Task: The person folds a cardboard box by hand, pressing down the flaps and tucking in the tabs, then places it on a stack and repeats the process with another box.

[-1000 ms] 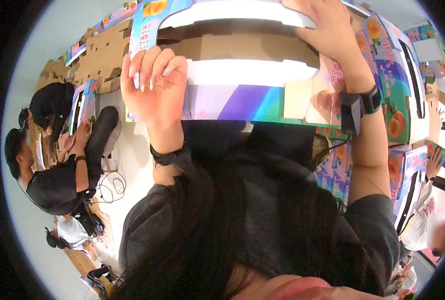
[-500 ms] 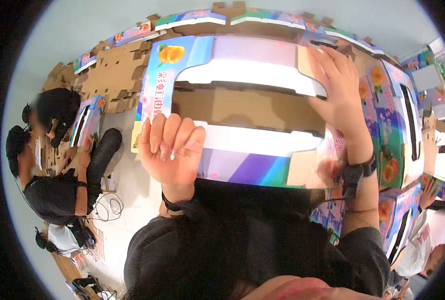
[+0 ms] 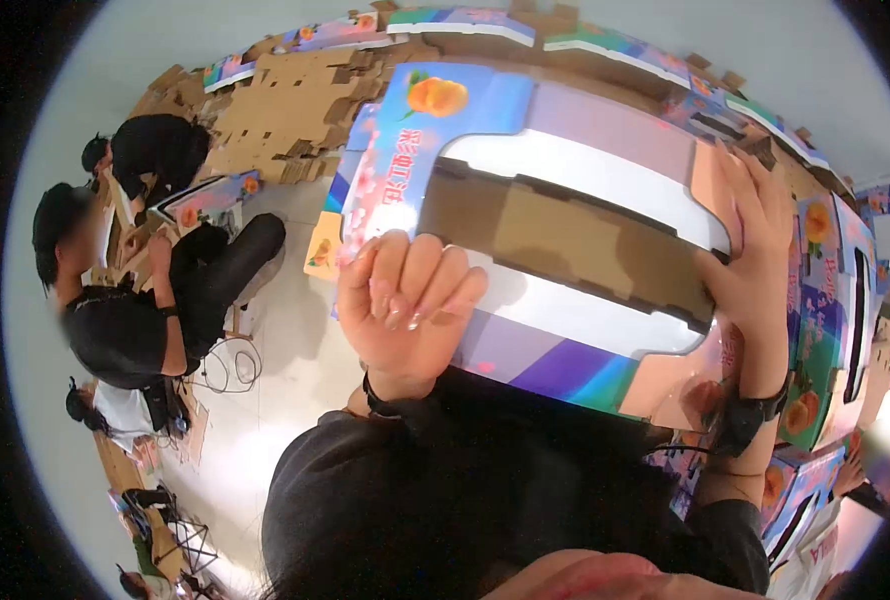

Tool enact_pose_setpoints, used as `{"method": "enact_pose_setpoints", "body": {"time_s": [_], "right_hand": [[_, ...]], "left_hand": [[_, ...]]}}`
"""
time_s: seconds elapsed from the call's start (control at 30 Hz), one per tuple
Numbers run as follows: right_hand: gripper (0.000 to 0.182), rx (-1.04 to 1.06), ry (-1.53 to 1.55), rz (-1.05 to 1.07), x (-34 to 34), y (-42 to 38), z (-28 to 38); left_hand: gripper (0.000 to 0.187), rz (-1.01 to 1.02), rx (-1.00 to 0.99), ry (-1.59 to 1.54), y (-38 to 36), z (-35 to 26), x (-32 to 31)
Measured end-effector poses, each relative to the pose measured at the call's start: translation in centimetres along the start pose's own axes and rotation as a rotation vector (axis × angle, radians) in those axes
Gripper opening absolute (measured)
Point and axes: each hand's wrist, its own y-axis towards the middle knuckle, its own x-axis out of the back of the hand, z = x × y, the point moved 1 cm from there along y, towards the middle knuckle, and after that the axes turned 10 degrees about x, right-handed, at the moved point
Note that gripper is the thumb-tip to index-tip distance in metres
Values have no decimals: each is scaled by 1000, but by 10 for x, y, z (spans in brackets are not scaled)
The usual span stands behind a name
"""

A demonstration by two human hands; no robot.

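A printed cardboard fruit box fills the middle, close before my body, with peach pictures, red lettering and a long slot in its white-edged top. At its left end, my left hand is palm up with the fingers curled in and nothing visible in them; it overlaps the box's printed side. My right hand lies on the box's right end, back of the hand up. Its fingers are spread along the peach-coloured flap, and the thumb reaches to the slot's edge. Brown cardboard shows through the slot.
Similar printed boxes stand to the right. Behind lie flattened brown cardboard sheets and a row of printed cartons. On the left, a seated person and another person bend over cardboard. A cable lies on the floor.
The view has turned, so the box and both hands appear further right, the box slanting down to the right. The left hand stays curled, and the right stays spread on the box end.
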Motion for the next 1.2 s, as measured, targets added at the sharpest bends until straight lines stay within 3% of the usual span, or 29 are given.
{"method": "enact_pose_setpoints", "body": {"time_s": [0.2,0.53,0.63,0.73,0.77,0.87,0.9,1.0,1.1,1.2], "right_hand": [[79,-4,-18,12,1,1,2],[79,11,-1,-20,1,-4,1],[70,167,31,-46,8,-1,9],[54,256,347,-203,9,-5,6],[44,253,285,-199,20,-7,5],[47,259,263,45,62,-7,42],[64,278,257,232,74,-12,52],[88,193,323,350,73,-28,95],[101,263,40,416,42,-53,103],[100,192,51,384,29,-61,104]], "left_hand": [[40,4,-2,54,-2,1,-1],[35,131,77,413,-4,8,-4],[35,201,88,416,-5,8,0],[35,140,97,478,-5,13,-5],[35,148,94,489,-6,16,-6],[35,147,80,542,-7,19,-5],[35,136,63,570,-8,19,-7],[35,126,65,569,-10,19,-6],[35,142,67,574,-9,19,-5],[35,132,86,578,-9,19,-6]]}}
